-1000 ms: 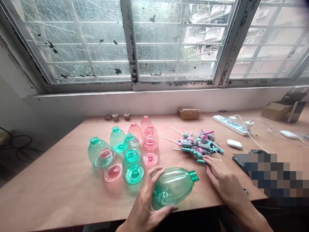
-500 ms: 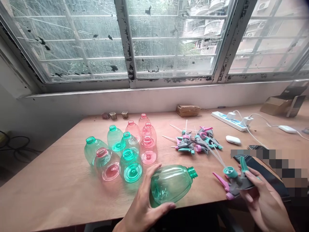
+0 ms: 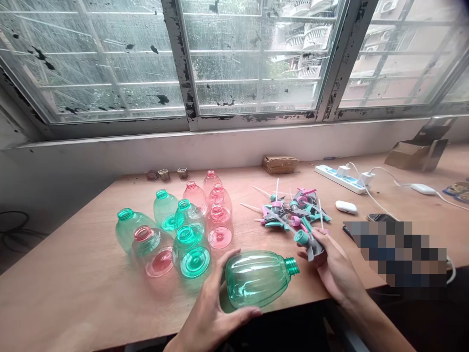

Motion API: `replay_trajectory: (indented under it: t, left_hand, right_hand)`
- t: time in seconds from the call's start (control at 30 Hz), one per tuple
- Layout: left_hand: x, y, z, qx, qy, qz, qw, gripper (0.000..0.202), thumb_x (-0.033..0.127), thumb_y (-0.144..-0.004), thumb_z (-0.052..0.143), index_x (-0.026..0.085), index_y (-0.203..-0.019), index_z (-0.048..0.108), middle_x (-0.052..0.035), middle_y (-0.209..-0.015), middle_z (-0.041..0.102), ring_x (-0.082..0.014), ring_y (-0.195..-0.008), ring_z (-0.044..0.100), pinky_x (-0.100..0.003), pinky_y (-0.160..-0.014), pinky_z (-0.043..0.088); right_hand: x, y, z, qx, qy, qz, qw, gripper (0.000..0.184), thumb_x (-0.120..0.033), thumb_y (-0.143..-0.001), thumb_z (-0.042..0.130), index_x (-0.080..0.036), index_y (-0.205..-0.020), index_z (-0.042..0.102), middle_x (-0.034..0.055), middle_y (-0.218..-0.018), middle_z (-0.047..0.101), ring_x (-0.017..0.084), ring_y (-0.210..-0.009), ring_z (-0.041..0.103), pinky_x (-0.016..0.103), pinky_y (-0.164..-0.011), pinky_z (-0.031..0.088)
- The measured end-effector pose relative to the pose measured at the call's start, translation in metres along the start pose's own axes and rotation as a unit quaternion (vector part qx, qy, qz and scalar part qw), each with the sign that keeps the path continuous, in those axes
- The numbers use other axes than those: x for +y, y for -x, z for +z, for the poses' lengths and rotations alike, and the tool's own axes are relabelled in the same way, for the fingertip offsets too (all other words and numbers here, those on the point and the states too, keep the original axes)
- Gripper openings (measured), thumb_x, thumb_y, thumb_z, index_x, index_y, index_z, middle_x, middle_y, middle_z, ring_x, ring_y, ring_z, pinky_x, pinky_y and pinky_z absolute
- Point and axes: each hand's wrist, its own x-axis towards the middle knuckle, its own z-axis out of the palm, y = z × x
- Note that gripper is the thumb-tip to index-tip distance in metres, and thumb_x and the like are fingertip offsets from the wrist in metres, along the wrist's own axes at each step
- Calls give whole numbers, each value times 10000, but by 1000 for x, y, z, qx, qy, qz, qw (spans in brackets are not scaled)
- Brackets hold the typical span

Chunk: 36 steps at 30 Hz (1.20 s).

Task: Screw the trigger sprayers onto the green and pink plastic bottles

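My left hand [image 3: 216, 298] is wrapped round a clear green plastic bottle [image 3: 256, 277], which lies tilted on its side over the table's front edge with its threaded neck pointing right. Just right of that neck, my right hand [image 3: 335, 266] grips a grey spray head [image 3: 313, 247] with a green collar and green trigger. A thin white tube runs up and left from the collar. Neck and collar are apart. Behind them lies a pile of grey, pink and green spray heads [image 3: 293, 210]. Standing to the left are several open-necked bottles, among them a green one [image 3: 192, 254] and a pink one [image 3: 220, 227].
A white power strip [image 3: 340, 179] with plugged-in chargers stands at the back right. Nearer are a white earbud case [image 3: 346, 207] and a phone [image 3: 381, 217] beside a blurred-out patch. A small cardboard box [image 3: 280, 165] sits by the wall under the window.
My right hand has moved left, close to the bottle's neck, with the green-collared spray head. A pink-triggered spray head formerly at that hand is no longer there. My left hand still holds the bottle.
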Motion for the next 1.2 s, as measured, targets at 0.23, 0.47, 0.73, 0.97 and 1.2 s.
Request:
replay_trajectory:
  t: [0.23, 0.47, 0.73, 0.97, 1.2]
  left_hand:
    - [-11, 6, -1, 2, -32, 32, 999, 941, 507, -754, 939, 398, -1549, 447, -88, -1570, 546, -405, -1449, 526, -528, -1188, 486]
    - [-8, 11, 3, 53, 107, 17, 993, 801, 686, -849, 772, 356, -1456, 368, -70, -1298, 639, -291, -1137, 688, -390, -979, 602]
    - [1, 9, 5, 70, 154, -20, 985, 819, 682, -852, 770, 308, -1418, 311, -99, -1309, 626, -318, -1187, 668, -418, -1023, 554]
    - [-1, 9, 5, 43, 155, -16, 987, 810, 689, -885, 717, 335, -1449, 255, -93, -1333, 604, -314, -1205, 655, -416, -1026, 553]
    - [-15, 12, 0, -10, -22, 0, 1000, 1004, 518, -785, 909, 376, -1558, 285, -99, -1539, 466, -384, -1440, 482, -483, -1215, 410]
  right_hand:
    - [-1, 11, -7, -3, -16, 23, 1000, 378, -372, -768, 937, -227, -997, 674, -64, -736, 705, 71, -447, 587, 91, -280, 412]
    - [-2, 6, -11, 22, -103, 23, 994, 258, -297, -803, 911, -183, -954, 735, -42, -810, 678, 98, -668, 690, 77, -399, 520]
    - [-3, 8, -6, 45, -91, -23, 995, 383, -281, -785, 942, -216, -1096, 727, -59, -793, 689, 86, -648, 687, 94, -559, 605]
    - [-3, 12, -5, 43, -67, -49, 996, 392, -305, -771, 963, -256, -1072, 715, -67, -817, 707, 59, -623, 640, 83, -593, 592]
    - [22, 19, -7, -124, 54, 72, 988, 536, -414, -638, 1032, -233, -1068, 768, -4, -816, 734, 145, -691, 655, 199, -599, 573]
